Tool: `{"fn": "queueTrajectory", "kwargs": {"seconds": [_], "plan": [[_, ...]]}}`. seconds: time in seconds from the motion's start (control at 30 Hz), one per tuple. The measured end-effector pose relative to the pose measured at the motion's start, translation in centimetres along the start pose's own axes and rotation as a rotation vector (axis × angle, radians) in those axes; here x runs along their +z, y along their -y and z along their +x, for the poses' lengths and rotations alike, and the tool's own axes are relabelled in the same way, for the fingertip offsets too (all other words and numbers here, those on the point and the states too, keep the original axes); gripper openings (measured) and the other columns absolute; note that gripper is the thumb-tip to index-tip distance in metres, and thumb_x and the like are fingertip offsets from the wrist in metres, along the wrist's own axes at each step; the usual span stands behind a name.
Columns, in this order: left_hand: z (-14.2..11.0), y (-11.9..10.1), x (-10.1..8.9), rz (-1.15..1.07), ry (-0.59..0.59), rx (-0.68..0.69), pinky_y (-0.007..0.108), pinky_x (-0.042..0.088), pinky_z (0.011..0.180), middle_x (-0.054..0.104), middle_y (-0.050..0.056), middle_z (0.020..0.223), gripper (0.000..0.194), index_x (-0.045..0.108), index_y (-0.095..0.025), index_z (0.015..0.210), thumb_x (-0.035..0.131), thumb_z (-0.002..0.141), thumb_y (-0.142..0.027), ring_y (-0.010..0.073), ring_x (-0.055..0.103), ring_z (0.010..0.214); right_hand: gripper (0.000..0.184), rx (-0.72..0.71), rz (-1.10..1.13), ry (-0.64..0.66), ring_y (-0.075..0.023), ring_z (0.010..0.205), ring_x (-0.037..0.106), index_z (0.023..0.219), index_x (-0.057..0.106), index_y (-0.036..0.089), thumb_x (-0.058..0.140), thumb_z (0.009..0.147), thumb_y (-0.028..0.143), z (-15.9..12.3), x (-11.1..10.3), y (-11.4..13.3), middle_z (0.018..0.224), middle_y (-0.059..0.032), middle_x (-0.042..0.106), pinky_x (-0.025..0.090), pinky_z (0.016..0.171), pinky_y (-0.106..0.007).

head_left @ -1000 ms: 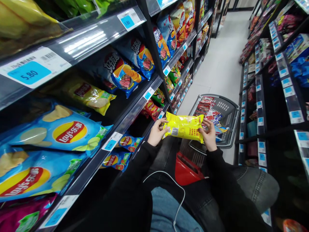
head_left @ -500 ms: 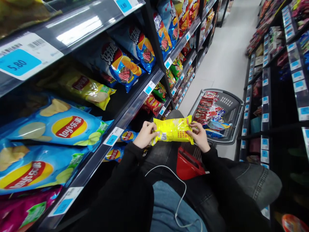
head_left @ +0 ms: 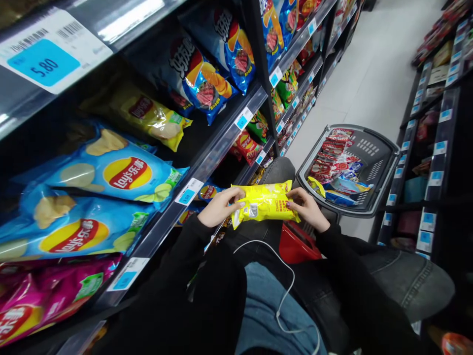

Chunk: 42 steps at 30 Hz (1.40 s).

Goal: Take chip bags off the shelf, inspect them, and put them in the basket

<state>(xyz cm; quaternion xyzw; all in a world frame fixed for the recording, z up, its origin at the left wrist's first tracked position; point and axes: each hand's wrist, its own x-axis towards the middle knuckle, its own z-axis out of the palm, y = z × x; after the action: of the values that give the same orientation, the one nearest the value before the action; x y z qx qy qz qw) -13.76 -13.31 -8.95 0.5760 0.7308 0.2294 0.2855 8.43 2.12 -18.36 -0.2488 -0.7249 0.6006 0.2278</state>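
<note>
While the left sleeve [head_left: 177, 251] and the right sleeve [head_left: 347, 261] slant forward from the body, a yellow packet [head_left: 264, 201] is held crosswise between two hands, to the near left of the grey basket [head_left: 382, 158] and apart from it. At the end farther from the basket, the left hand [head_left: 218, 208] points inward, its fingers bent toward the packet's upper edge and its thumb laid along the printed face, closed to a narrow pinch upon the wrapping. Nearer the basket, the right hand [head_left: 309, 209] turns inward from the other end, thumb pressed to the face and fingers curled at the edge, likewise pinching it closely; the fingertips behind the packet are hidden. Inside the basket lie red packets [head_left: 332, 155] and a blue packet [head_left: 351, 186]. Well to the left of the basket, blue bags of chips [head_left: 111, 170] rest behind a shelf edge [head_left: 216, 155].
</note>
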Motion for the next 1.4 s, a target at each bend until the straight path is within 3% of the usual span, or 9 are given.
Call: {"fn": "queueTrajectory", "kwargs": {"seconds": [0.23, 0.47, 0.63, 0.73, 0.83, 1.0, 1.13, 1.27, 1.4], "plan": [[-0.3, -0.8, 0.5, 0.315, 0.013, 0.062, 0.030, 0.035, 0.071, 0.052, 0.003, 0.081, 0.020, 0.051, -0.016, 0.083, 0.043, 0.088, -0.034, 0.0166, 0.041, 0.076, 0.016, -0.076, -0.244, -0.011, -0.0187, 0.082, 0.046, 0.083, 0.053, 0.020, 0.058, 0.078, 0.034, -0.3, 0.9, 0.9, 0.085, -0.0022, 0.054, 0.035, 0.077, -0.034], [-0.2, -1.1, 0.6, 0.578, 0.010, 0.211, 0.030, 0.035, 0.068, 0.055, 0.004, 0.075, 0.027, 0.055, -0.016, 0.073, 0.044, 0.090, -0.034, 0.0173, 0.041, 0.073, 0.012, -0.066, -0.522, 0.014, -0.0213, 0.087, 0.044, 0.082, 0.056, 0.021, 0.057, 0.080, 0.033, -0.7, 1.2, 2.5, 0.083, -0.0026, 0.055, 0.027, 0.077, -0.036], [-0.4, -0.9, 1.5, 0.728, -0.153, 0.347, 0.030, 0.036, 0.068, 0.057, 0.005, 0.075, 0.025, 0.058, -0.015, 0.077, 0.041, 0.091, -0.028, 0.0173, 0.045, 0.072, 0.011, -0.116, -0.676, 0.066, -0.0236, 0.092, 0.042, 0.079, 0.056, 0.020, 0.058, 0.081, 0.031, -1.0, 0.9, 3.0, 0.092, -0.0049, 0.055, 0.025, 0.076, -0.035], [-0.4, -0.9, 1.9, 0.819, -0.261, 0.423, 0.031, 0.036, 0.069, 0.057, 0.005, 0.072, 0.021, 0.061, -0.015, 0.085, 0.041, 0.090, -0.021, 0.0177, 0.047, 0.072, 0.012, -0.180, -0.812, 0.030, -0.0244, 0.091, 0.042, 0.078, 0.053, 0.019, 0.055, 0.083, 0.030, -1.3, 1.3, 3.3, 0.091, -0.0067, 0.055, 0.024, 0.074, -0.035], [-0.3, -0.5, 1.9, 0.849, -0.264, 0.518, 0.032, 0.038, 0.072, 0.057, 0.005, 0.071, 0.024, 0.062, -0.016, 0.095, 0.039, 0.089, -0.015, 0.0172, 0.047, 0.072, 0.013, -0.297, -0.967, -0.019, -0.0233, 0.086, 0.043, 0.079, 0.052, 0.017, 0.048, 0.087, 0.027, -1.6, 1.6, 3.8, 0.087, -0.0082, 0.055, 0.024, 0.072, -0.035], [0.2, 0.6, 2.0, 0.830, -0.261, 0.612, 0.031, 0.038, 0.071, 0.052, 0.003, 0.067, 0.030, 0.063, -0.023, 0.101, 0.039, 0.087, -0.012, 0.0155, 0.044, 0.067, 0.018, -0.504, -1.110, 0.004, -0.0223, 0.082, 0.043, 0.080, 0.053, 0.015, 0.038, 0.090, 0.018, -1.4, 1.0, 4.0, 0.082, -0.0086, 0.053, 0.025, 0.073, -0.035], [0.5, 0.3, 2.2, 0.841, -0.186, 0.506, 0.029, 0.035, 0.065, 0.051, 0.004, 0.071, 0.031, 0.064, -0.024, 0.102, 0.039, 0.086, -0.013, 0.0160, 0.043, 0.069, 0.017, -0.490, -1.049, 0.018, -0.0230, 0.086, 0.044, 0.085, 0.054, 0.015, 0.038, 0.091, 0.019, -0.6, 0.5, 3.3, 0.083, -0.0085, 0.053, 0.026, 0.076, -0.035], [1.1, -2.2, 2.4, 0.844, -0.155, 0.316, 0.042, 0.033, 0.080, 0.055, 0.007, 0.088, 0.019, 0.063, -0.022, 0.094, 0.048, 0.083, -0.024, 0.0227, 0.044, 0.086, 0.015, -0.411, -0.926, 0.061, -0.0225, 0.086, 0.044, 0.085, 0.053, 0.016, 0.040, 0.090, 0.021, 0.3, 0.8, 2.7, 0.087, -0.0082, 0.054, 0.027, 0.077, -0.035], [2.7, -4.0, 2.6, 0.802, -0.038, 0.301, 0.044, 0.033, 0.080, 0.054, 0.011, 0.100, 0.026, 0.059, -0.015, 0.088, 0.056, 0.080, -0.040, 0.0273, 0.043, 0.093, 0.018, -0.370, -0.866, 0.086, -0.0229, 0.088, 0.044, 0.086, 0.055, 0.017, 0.038, 0.091, 0.020, 1.0, 1.2, 3.1, 0.087, -0.0080, 0.054, 0.027, 0.078, -0.037]]}}
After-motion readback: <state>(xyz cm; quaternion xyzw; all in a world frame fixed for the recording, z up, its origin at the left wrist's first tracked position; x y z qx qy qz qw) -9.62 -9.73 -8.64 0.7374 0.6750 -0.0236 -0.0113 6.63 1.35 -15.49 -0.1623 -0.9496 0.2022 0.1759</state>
